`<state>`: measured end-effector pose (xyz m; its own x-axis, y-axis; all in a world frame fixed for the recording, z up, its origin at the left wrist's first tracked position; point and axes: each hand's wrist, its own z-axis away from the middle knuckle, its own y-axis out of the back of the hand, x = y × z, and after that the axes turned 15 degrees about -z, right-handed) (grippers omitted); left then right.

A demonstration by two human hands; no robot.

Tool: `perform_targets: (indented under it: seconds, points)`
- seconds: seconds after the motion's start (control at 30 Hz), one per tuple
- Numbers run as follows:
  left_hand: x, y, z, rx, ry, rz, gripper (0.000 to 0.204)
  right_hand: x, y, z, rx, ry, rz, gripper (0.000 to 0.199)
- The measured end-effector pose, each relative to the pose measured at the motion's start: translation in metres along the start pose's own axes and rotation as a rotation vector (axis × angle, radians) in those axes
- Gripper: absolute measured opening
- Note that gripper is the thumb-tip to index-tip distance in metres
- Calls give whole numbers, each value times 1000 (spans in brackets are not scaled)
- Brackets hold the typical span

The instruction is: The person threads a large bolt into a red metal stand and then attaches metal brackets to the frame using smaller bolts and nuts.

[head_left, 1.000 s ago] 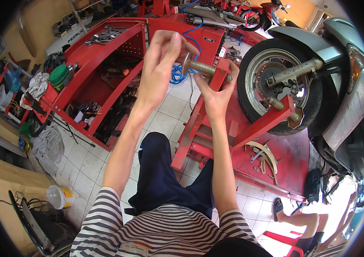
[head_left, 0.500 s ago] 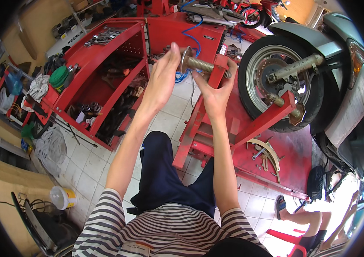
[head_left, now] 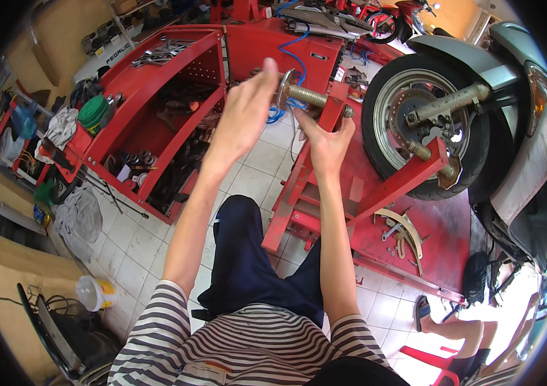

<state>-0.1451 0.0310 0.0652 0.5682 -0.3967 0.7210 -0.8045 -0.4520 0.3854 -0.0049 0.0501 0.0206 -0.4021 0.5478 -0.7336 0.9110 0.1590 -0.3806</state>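
Observation:
My left hand [head_left: 242, 116] is raised with its fingers stretched out, beside the round metal disc [head_left: 285, 90] at the end of a threaded clamp screw [head_left: 309, 97]. Whether the palm touches the disc is hard to tell. The screw passes through the top of a red clamp post [head_left: 332, 108], its tip poking out on the right. My right hand [head_left: 328, 147] wraps round this post just below the screw, thumb on the left and fingers on the right. A second clamp screw [head_left: 419, 150] on another red arm [head_left: 402, 179] stands beside the motorbike wheel [head_left: 418, 122].
A silver motorbike [head_left: 530, 141] stands on a red lift platform [head_left: 437, 238], where a curved metal piece [head_left: 410, 231] and small parts lie. At left is a red tool cart [head_left: 157, 122] with spanners [head_left: 161, 53]. A seated person's leg [head_left: 460, 331] shows at lower right.
My left hand has tilted and shifted slightly right beside the disc. My right hand's fingers have slid down the post, uncovering the screw tip. The whole view has shifted a little.

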Motion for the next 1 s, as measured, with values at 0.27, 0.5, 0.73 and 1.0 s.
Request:
perform_targets:
  seconds: [0.27,0.5,0.73,1.0]
  points:
    - [6,19,5,-152,-144,823,53,8,5,0,-3,46,28,10]
    - [7,-7,6,-45,48,95,46,7,7,0,-2,-38,7,27]
    - [23,19,7,-172,-88,1129,39,10,10,-1,-15,-37,8,27]
    - [1,-2,6,-89,59,-69,46,7,6,-1,-24,-44,-10,29]
